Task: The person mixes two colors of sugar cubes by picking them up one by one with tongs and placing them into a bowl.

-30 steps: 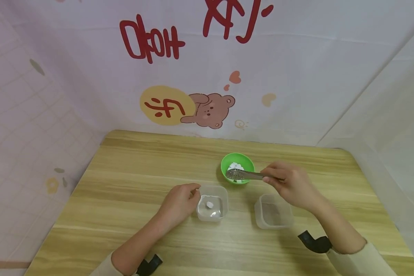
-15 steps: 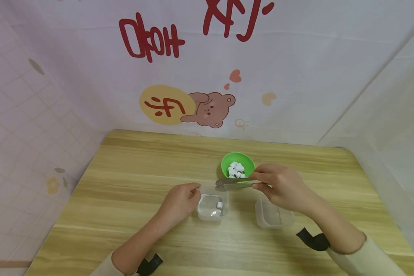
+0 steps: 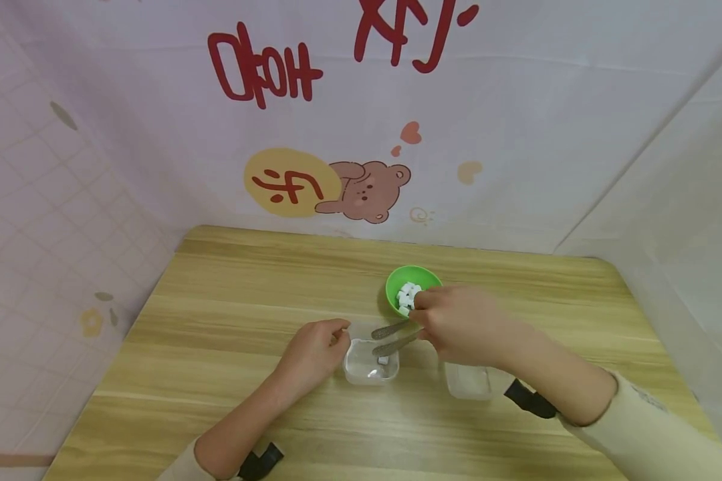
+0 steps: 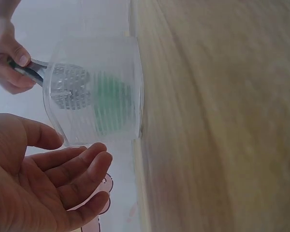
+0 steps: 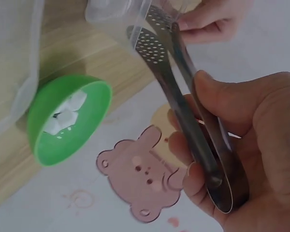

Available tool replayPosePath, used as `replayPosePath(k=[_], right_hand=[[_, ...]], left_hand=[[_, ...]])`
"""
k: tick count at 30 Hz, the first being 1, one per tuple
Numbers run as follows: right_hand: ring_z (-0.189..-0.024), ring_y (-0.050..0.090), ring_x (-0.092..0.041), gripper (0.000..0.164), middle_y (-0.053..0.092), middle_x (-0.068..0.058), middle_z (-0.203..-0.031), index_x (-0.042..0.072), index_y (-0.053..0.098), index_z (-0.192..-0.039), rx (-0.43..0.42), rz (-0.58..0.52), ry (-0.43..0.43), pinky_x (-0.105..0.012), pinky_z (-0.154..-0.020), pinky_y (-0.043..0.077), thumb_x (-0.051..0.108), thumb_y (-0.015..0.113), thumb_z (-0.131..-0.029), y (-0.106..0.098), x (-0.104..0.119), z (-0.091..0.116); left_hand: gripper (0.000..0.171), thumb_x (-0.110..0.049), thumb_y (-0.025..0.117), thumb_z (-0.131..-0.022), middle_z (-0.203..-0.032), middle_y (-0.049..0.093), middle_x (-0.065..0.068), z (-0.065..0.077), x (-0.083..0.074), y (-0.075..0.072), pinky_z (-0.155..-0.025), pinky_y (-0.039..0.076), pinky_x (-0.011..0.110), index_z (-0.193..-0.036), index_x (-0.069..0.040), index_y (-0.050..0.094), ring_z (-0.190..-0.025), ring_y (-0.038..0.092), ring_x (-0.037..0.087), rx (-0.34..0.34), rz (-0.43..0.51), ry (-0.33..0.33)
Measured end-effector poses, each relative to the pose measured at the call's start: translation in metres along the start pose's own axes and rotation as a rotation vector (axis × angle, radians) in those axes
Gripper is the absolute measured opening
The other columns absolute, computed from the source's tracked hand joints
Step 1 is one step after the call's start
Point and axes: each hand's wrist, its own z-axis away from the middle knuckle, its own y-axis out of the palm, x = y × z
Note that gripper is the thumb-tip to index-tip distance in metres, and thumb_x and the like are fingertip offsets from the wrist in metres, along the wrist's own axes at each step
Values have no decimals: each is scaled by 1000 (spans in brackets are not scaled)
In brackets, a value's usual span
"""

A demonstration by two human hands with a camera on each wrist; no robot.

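Observation:
In the head view, my right hand (image 3: 457,327) holds metal tongs (image 3: 391,332) with perforated tips. Those tips stand apart over the left clear plastic container (image 3: 370,374). One small white cube (image 3: 383,359) lies in that container, partly behind a tip. My left hand (image 3: 313,353) is at the container's left side; up close in the left wrist view, its fingers (image 4: 84,176) are loosely bent and touch the wall near the rim. Behind my right hand, a green bowl (image 5: 67,140) holds several white cubes (image 5: 65,113).
A second clear container (image 3: 469,384) stands to the right, partly covered by my right hand. Everything rests on a wood-grain table (image 3: 247,280). A printed cloth wall (image 3: 517,120) rises behind the table's far edge.
My right hand has brought the tongs from above the green bowl forward and left to the left container, their tips spreading apart. The cube there has shifted right. My left hand stays put.

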Motion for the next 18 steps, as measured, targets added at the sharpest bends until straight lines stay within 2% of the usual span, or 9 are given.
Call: replayPosePath(k=[2,6,11,14,18], right_hand=[[-65,49,-15,11,54,2,-76,12,71,-78,41,64,-28,-28,-54,44,11,82,-77,-4,6,-10],[-63,48,-18,19,55,1,-72,15,61,-63,108,140,-41,-29,-51,39,4,76,-67,-8,20,-27],[-58,46,-16,29,49,5,-62,18,53,-57,176,182,-24,-28,-50,39,5,78,-64,-7,34,-40],[-55,44,-14,31,44,6,-58,19,51,-57,173,217,-29,-28,-47,38,5,77,-65,-4,40,-44],[-53,46,-14,32,46,5,-59,20,51,-56,126,269,-53,-29,-44,39,5,78,-65,1,43,-44]], left_hand=[[34,-10,55,-99,-105,75,6,1,1,0,-70,50,33,-124,0,74,-63,50,10,-1,-2,1],[34,-12,54,-100,-105,76,7,1,1,-2,-66,49,32,-125,0,74,-59,47,8,3,3,0],[35,-12,54,-101,-108,75,9,1,2,-3,-58,45,29,-127,0,73,-51,40,6,20,16,5],[34,-12,54,-101,-109,75,9,1,2,-4,-56,44,28,-128,1,72,-50,37,6,25,23,9],[34,-12,55,-102,-109,75,10,1,3,-4,-57,44,28,-128,2,72,-51,38,6,31,30,12]])
